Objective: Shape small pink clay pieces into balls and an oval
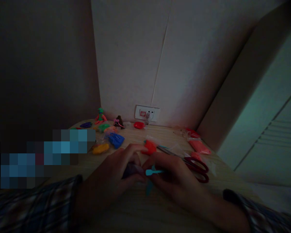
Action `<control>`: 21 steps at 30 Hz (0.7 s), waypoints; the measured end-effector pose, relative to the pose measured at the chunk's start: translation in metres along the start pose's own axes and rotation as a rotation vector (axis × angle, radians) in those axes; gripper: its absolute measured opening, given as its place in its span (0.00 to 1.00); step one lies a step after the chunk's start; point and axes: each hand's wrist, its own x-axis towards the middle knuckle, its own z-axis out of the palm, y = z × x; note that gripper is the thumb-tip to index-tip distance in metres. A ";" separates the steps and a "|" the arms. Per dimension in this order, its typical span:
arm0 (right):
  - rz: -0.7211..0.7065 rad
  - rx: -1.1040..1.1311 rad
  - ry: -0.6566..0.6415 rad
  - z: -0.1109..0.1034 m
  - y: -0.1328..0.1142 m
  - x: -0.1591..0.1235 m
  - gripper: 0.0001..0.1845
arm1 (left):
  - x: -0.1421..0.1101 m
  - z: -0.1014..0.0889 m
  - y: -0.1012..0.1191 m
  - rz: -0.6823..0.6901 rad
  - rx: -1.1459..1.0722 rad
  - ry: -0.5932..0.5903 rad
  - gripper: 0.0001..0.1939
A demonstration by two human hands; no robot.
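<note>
My left hand is curled round a dark lump of modelling clay, which looks to be in clear plastic; the fingers hide much of it. Between the fingertips of my right hand is a light blue plastic modelling tool, its broad end pointing left towards the lump. Both hands are close together over the wooden table. Below them a teal plastic tool shows dimly. Just beyond my right hand are scissors with dark red handles and a red-orange clay packet.
On the table, blue clay and yellow clay lie left, pink packets right. A green and orange figure, a brown figure and red clay stand near the wall, below a socket.
</note>
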 end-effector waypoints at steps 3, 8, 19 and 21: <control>0.049 0.019 0.018 0.000 -0.001 0.000 0.05 | -0.001 0.001 0.001 0.045 0.030 0.009 0.12; 0.072 0.054 0.064 0.000 -0.002 0.002 0.10 | 0.003 -0.007 0.002 0.119 0.079 0.135 0.11; -0.141 0.083 0.234 0.004 0.010 0.004 0.12 | 0.014 -0.008 0.008 0.135 0.055 0.114 0.05; -0.240 0.037 0.254 0.005 0.011 0.000 0.12 | 0.010 -0.003 0.014 0.111 0.009 0.033 0.02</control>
